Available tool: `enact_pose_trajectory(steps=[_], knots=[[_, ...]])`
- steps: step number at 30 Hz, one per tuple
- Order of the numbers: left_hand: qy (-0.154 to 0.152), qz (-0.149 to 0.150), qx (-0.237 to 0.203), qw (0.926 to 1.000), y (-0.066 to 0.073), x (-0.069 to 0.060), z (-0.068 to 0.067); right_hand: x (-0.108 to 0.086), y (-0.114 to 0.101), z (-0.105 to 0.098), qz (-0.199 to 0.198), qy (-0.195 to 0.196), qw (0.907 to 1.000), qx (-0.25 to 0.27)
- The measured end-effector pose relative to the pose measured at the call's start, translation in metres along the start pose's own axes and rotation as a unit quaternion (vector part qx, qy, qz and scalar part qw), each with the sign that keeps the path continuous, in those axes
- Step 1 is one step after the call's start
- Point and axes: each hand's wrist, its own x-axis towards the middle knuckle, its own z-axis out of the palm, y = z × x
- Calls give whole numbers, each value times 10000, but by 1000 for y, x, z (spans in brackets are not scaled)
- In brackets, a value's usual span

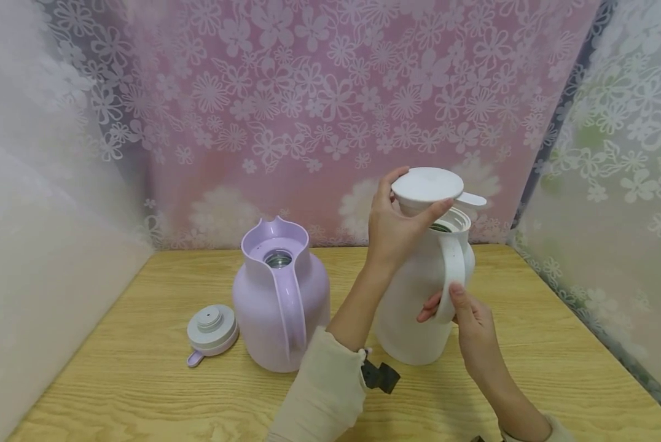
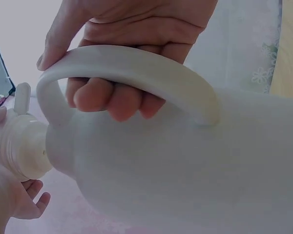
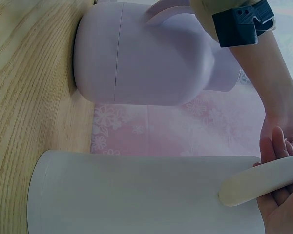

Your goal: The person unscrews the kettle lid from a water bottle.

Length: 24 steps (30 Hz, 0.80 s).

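Note:
A white thermos jug (image 1: 410, 307) stands on the right part of the table, its mouth partly uncovered. My left hand (image 1: 394, 227) grips the round white lid (image 1: 429, 184) by its rim, thumb and fingers on opposite sides, above the mouth. In the left wrist view, the stepped stopper under the lid (image 2: 24, 146) faces the jug's mouth. Curled round the jug's handle (image 2: 132, 68) are the fingers of my right hand (image 1: 477, 331), with the thumb along its outer side. The right wrist view catches only part of that hand (image 3: 283, 209) at its edge.
Left of the white jug stands a lilac thermos jug (image 1: 281, 307) with its mouth open. Beside it a lilac-and-grey lid (image 1: 212, 328) lies stopper up on the wooden table (image 1: 142, 393). Flowered curtains (image 1: 330, 110) enclose the back and sides.

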Motion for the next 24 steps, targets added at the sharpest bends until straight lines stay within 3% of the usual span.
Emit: enact_pose_trajectory(steps=[8, 16, 24], knots=[[135, -40, -163, 9998, 2, -6, -10, 0, -1, 0, -23, -5, 10000, -12], [437, -121, -328, 9984, 0, -21, -14, 0, -1, 0, -8, -3, 10000, 29], [575, 88, -753, 9955, -2, -31, -19, 0, -1, 0, -11, 27, 9999, -126]])
